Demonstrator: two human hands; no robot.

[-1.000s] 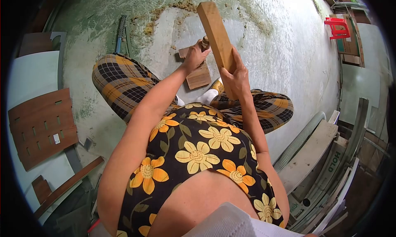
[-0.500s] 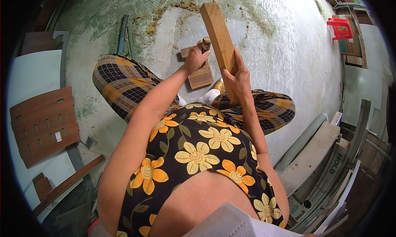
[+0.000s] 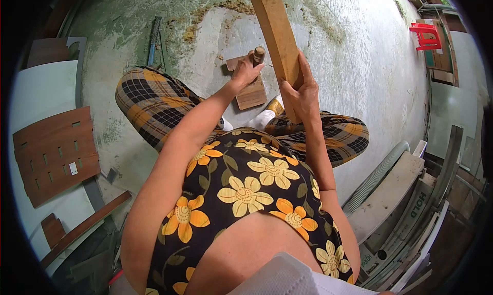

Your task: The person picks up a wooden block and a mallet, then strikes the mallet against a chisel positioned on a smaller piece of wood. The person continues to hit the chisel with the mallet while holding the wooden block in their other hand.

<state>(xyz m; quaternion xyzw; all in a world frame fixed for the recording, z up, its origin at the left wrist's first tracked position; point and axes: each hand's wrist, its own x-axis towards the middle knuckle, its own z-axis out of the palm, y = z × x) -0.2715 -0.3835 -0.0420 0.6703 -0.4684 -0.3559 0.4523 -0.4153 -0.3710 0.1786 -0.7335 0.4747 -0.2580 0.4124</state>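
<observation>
My left hand (image 3: 246, 72) is wrapped around the round wooden handle of a chisel (image 3: 259, 53), which stands upright; its blade is hidden. Beneath that hand, a wooden block (image 3: 251, 96) lies on the floor between my legs, with a paler wood piece (image 3: 233, 63) at its far end. In my right hand (image 3: 303, 94) is a thick squared wooden bar (image 3: 277, 33), gripped near its lower part. The bar slants up and away, its far end beyond the chisel and apart from it.
Wood shavings (image 3: 233, 5) lie scattered on the concrete floor. To the left are a blue-handled tool (image 3: 153, 41) and a slotted brown panel (image 3: 56, 156). Boards and a grey ribbed hose (image 3: 377, 177) lie on the right, with a red stool (image 3: 425, 36) farther back.
The wooden bar and my right hand have shifted slightly up and to the right. My left hand stays around the chisel handle, almost still.
</observation>
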